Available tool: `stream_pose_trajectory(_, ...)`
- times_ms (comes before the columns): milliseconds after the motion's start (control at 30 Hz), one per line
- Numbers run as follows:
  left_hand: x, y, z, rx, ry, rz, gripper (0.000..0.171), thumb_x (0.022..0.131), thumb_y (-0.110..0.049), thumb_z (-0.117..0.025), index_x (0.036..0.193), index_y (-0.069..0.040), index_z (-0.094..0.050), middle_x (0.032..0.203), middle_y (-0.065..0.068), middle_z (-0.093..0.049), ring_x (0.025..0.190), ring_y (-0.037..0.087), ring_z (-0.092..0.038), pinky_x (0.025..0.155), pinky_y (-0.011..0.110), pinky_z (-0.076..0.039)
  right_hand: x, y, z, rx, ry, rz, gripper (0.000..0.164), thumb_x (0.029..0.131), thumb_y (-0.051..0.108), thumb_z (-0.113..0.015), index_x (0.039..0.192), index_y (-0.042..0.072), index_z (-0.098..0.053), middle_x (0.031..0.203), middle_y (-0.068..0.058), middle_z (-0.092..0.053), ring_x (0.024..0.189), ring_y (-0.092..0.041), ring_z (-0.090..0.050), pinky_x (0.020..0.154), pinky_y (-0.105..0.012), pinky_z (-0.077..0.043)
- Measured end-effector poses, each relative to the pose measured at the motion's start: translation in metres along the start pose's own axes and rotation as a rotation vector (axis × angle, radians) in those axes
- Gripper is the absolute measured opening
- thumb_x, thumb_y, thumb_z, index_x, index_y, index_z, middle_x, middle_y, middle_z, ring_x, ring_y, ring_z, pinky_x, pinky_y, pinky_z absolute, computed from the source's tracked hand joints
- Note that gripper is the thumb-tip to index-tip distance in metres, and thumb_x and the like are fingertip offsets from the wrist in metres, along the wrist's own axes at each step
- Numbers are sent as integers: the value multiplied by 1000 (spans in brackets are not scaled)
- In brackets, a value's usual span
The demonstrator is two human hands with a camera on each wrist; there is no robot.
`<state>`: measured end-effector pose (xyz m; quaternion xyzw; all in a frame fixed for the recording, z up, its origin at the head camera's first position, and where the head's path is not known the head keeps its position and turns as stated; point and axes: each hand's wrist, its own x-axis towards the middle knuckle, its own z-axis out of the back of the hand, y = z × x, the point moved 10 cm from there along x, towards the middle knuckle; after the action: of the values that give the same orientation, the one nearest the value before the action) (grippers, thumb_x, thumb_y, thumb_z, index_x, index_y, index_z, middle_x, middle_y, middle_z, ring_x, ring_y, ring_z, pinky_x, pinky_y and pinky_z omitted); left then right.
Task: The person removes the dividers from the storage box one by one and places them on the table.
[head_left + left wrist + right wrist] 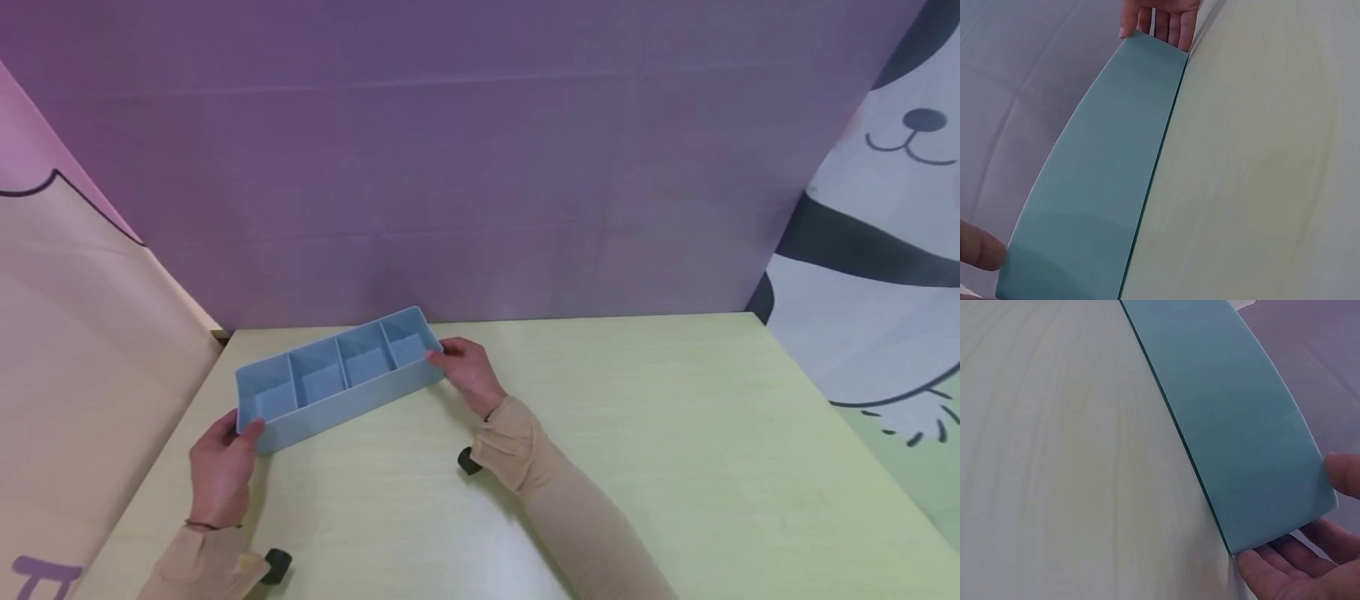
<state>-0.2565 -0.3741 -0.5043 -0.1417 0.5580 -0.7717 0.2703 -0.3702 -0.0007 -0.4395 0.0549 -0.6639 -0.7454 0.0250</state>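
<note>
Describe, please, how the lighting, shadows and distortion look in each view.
Head view: pale glare on the table near the bottom, soft shadow along the right sleeve; left wrist view: a long edge of the tray bows, probably lens distortion; right wrist view: similar bowing, faint shadow near the right hand.

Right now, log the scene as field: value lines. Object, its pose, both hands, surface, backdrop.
object: light-blue rectangular plastic-looking tray, four compartments in a row
pose: compartments facing up, slanted in the head view with its right end higher in the picture
left hand: grips the tray's left end
right hand: grips the tray's right end
surface: pale-yellow table with faint wood grain
tray-table contact: cannot tell
backdrop: creased purple sheet behind the table
</note>
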Motion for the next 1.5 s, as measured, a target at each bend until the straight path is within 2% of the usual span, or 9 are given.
stream_pose_trajectory(467, -2, -3, -9, -3, 30, 7, 63, 87, -42, -52, 138, -12, -31, 139, 12, -36, 117, 19, -35, 98, 45, -35, -1, -1, 9, -12, -17, 0, 38, 79, 24, -67, 109, 2, -59, 102, -9, -61, 87, -17, -54, 78, -35, -47)
stream_pose_trajectory(900, -4, -8, -16, 18, 41, -6, 62, 88, -43, -50, 138, -12, -30, 139, 11, -36, 116, 19, -35, 97, 45, -36, -6, 0, 18, -18, -16, -4, 43, 79, 26, -66, 112, 0, -57, 104, -10, -60, 88, -18, -53, 79, -35, -47)
stream_pose_trajectory(1267, -5, -11, -22, -16, 48, -25, 60, 88, -41, -51, 137, -12, -33, 138, 11, -37, 116, 17, -35, 98, 44, -35, -8, -4, 26, -24, -41, -24, 43, 79, 26, -67, 112, 1, -57, 103, -10, -61, 88, -18, -54, 79, -35, -47)
stream_pose_trajectory(1500, -6, -11, -27, -14, 65, -15, 62, 88, -43, -50, 138, -12, -31, 140, 11, -35, 117, 19, -34, 98, 44, -35, -9, -3, 30, -23, -46, -20, 41, 78, 25, -67, 111, 1, -58, 102, -10, -61, 88, -19, -53, 78, -35, -47)
